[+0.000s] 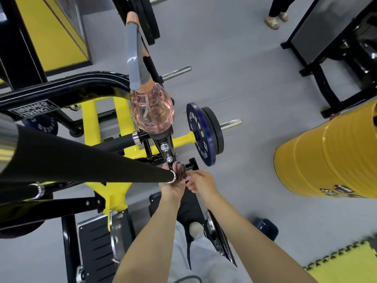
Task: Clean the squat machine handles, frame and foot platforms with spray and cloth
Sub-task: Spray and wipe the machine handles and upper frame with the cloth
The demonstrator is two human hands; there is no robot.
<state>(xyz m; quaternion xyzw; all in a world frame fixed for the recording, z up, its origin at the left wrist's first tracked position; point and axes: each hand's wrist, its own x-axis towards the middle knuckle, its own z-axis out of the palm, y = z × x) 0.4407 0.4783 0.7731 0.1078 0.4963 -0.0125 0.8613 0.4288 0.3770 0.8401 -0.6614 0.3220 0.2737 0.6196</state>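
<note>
Cloth (pixel 179 172) bunched at the handle (pixel 102 160) end, held by left grip (pixel 171 189) and right grip (pixel 201 181); spray bottle (pixel 152 111) just beyond.

Glossy yellow and black paint on the metal frame (pixel 116 193). Matt black, faintly grainy grip on the handle (pixel 81 160), ringed with polished chrome. Shiny clear pink plastic for the spray bottle (pixel 152 111), dull grey plastic for its trigger. Dark, coarse, ribbed cloth (pixel 179 170). Matt black slotted foot platform (pixel 95 242). Rubbery matt weight plate (pixel 201 137) on a mirror-bright peg (pixel 231 122). Glossy ribbed yellow drum (pixel 326 160). Smooth matt grey floor (pixel 234 68).
</note>
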